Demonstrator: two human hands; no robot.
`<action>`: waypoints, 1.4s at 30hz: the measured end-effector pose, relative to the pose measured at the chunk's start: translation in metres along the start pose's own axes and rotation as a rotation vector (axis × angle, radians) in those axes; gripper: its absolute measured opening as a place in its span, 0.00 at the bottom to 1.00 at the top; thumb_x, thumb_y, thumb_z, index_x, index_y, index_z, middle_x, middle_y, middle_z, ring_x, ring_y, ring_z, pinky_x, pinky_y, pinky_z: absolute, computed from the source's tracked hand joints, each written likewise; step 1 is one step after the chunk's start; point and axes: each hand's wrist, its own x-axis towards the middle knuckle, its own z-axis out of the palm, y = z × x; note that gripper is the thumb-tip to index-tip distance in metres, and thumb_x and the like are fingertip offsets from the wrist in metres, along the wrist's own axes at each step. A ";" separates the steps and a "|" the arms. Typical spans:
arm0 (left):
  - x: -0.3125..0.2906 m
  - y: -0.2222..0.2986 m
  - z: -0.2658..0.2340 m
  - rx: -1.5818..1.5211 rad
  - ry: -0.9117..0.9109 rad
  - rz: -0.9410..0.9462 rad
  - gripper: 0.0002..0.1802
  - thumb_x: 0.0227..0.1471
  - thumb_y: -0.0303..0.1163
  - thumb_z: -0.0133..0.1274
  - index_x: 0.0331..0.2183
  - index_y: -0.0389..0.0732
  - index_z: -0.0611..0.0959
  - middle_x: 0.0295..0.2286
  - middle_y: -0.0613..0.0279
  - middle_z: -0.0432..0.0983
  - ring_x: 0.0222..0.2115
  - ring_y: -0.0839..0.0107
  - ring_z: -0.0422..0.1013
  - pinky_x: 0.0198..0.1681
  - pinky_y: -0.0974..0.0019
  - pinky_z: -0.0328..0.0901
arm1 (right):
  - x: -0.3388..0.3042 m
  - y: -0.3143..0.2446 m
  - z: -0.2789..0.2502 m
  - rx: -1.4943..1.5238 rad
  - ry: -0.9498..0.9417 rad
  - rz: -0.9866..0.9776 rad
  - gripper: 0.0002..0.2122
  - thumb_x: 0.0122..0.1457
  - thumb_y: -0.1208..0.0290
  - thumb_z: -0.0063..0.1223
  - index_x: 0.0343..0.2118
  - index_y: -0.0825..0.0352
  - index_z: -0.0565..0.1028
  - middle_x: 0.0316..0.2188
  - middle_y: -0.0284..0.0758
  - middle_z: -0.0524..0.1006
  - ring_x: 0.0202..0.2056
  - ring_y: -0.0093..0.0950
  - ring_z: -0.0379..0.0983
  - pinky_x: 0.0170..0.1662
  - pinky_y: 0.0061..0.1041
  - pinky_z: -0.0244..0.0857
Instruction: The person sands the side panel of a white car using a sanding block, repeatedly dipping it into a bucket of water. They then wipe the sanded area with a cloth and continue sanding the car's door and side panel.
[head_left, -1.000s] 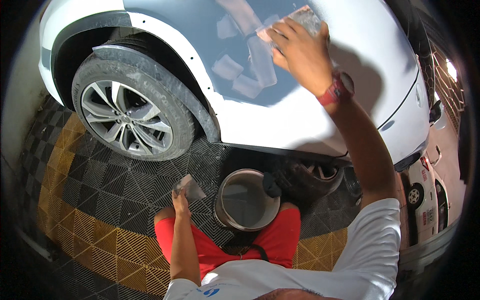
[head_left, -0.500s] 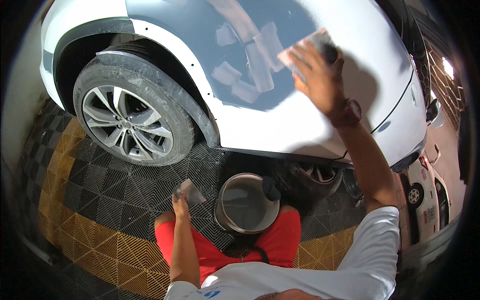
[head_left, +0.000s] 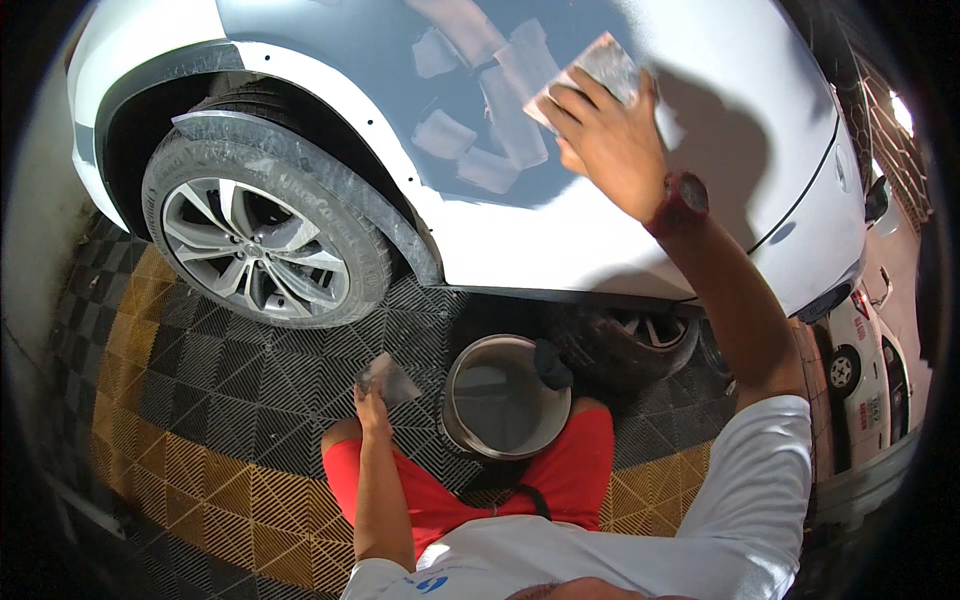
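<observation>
My right hand [head_left: 615, 140], with a watch on its wrist, is pressed over a worn sheet of sandpaper [head_left: 608, 62] on the car's body panel. The fingers lie across the sheet, against the edge of a grey primed area [head_left: 400, 95] with several pale filler patches [head_left: 440, 135]. Low down in front of my left knee, my left hand [head_left: 372, 405] pinches a thin, flat, greyish scraper [head_left: 400, 383] by one edge. Between my legs stands a round bucket [head_left: 452, 405] of cloudy water, a dark cloth [head_left: 552, 365] draped over its right rim.
The white car's rear wheel [head_left: 265, 240] is at the left, its arch bare with several small holes. A loose tyre [head_left: 640, 345] lies beyond the bucket under the sill. Another white vehicle [head_left: 865, 375] stands at the far right. Ribbed black and yellow tiles [head_left: 215, 490] cover the floor.
My right hand has slid slightly left and down with the sandpaper, now more tilted on the panel. The view has shifted a little; my left hand still holds the scraper in much the same place.
</observation>
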 end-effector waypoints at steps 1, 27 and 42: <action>-0.002 0.002 0.000 -0.013 -0.017 0.005 0.51 0.65 0.46 0.56 0.77 0.41 0.47 0.67 0.47 0.65 0.67 0.51 0.62 0.70 0.46 0.56 | -0.014 0.001 0.003 -0.002 -0.018 -0.009 0.25 0.58 0.58 0.67 0.60 0.48 0.79 0.59 0.21 0.76 0.68 0.23 0.64 0.63 0.67 0.51; -0.209 0.008 0.039 -0.311 -0.335 0.181 0.28 0.70 0.32 0.55 0.66 0.37 0.68 0.57 0.52 0.75 0.56 0.61 0.73 0.58 0.57 0.70 | -0.309 -0.265 -0.118 1.716 -0.310 0.390 0.20 0.65 0.62 0.63 0.60 0.52 0.81 0.64 0.35 0.74 0.70 0.39 0.65 0.68 0.59 0.53; -0.245 0.008 0.045 0.893 0.351 0.859 0.41 0.71 0.46 0.55 0.67 0.21 0.64 0.64 0.31 0.67 0.66 0.43 0.65 0.69 0.53 0.59 | -0.330 -0.264 -0.070 1.775 -0.265 0.256 0.22 0.62 0.62 0.61 0.60 0.50 0.80 0.62 0.32 0.76 0.68 0.36 0.67 0.65 0.68 0.50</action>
